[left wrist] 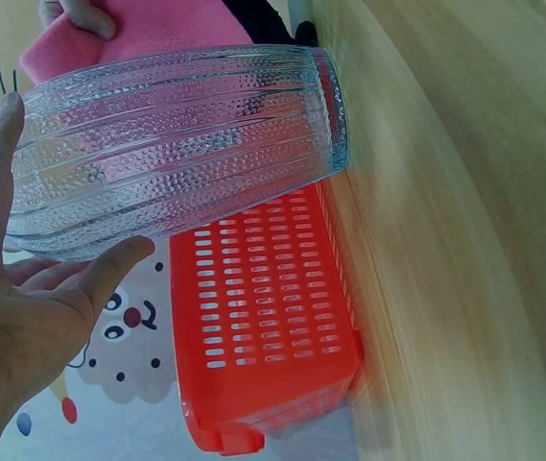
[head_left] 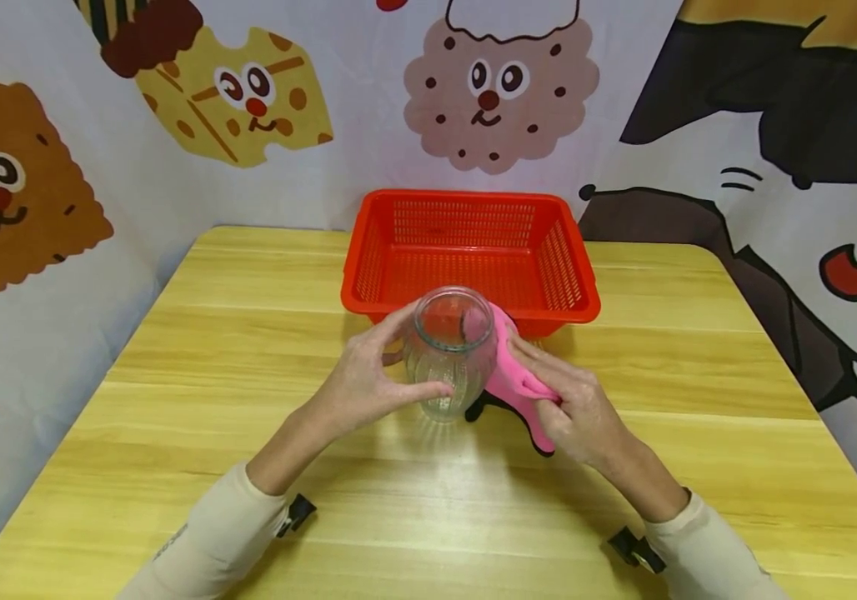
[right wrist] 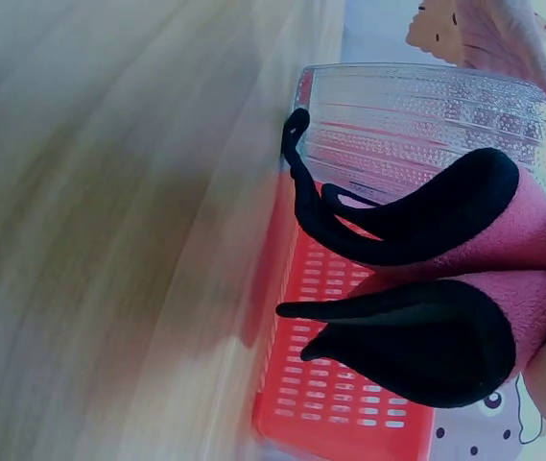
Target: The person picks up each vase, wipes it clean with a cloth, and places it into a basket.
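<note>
A clear ribbed glass jar (head_left: 443, 371) stands upright near the middle of the table, mouth up. My left hand (head_left: 361, 375) holds it from the left, thumb on the near side and fingers round the back. On the right side, my right hand (head_left: 578, 408) grips a pink cloth with black edging (head_left: 514, 383), bunched up against the jar's wall near the rim. Loose folds of the cloth (right wrist: 445, 221) hang below that hand in the right wrist view. Textured ribs of the jar (left wrist: 177, 144) fill the left wrist view.
Just behind the jar is a red plastic basket (head_left: 466, 262) with slotted walls. Both stand on a light wood-grain table (head_left: 248, 333). A cartoon-printed curtain (head_left: 368, 100) hangs behind and at the sides.
</note>
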The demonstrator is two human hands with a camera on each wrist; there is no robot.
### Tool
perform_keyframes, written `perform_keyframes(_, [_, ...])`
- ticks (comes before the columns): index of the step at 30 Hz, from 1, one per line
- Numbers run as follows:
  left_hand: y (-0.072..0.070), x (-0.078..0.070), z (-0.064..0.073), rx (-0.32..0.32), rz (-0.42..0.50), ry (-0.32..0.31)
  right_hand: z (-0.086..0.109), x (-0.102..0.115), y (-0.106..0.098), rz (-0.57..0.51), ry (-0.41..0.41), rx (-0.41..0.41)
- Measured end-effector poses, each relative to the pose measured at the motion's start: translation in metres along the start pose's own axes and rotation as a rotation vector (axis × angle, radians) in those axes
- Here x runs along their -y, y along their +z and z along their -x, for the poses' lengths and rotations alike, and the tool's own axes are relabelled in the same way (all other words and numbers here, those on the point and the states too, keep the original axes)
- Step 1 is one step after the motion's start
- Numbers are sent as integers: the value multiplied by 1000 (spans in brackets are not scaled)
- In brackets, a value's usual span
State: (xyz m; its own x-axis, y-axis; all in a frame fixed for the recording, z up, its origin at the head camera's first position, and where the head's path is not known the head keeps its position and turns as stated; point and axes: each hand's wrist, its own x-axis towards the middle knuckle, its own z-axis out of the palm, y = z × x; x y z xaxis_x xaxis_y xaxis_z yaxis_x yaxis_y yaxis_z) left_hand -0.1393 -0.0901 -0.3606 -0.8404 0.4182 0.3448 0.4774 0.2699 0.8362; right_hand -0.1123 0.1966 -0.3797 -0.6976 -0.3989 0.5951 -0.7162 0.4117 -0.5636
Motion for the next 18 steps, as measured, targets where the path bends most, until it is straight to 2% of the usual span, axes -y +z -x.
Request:
perform_keyframes(12, [1, 1, 1, -7, -22, 0, 5, -1, 3, 24, 0, -9])
perform_keyframes(18, [0, 2, 3, -14, -43, -4, 7, -1, 5, 19, 34, 4])
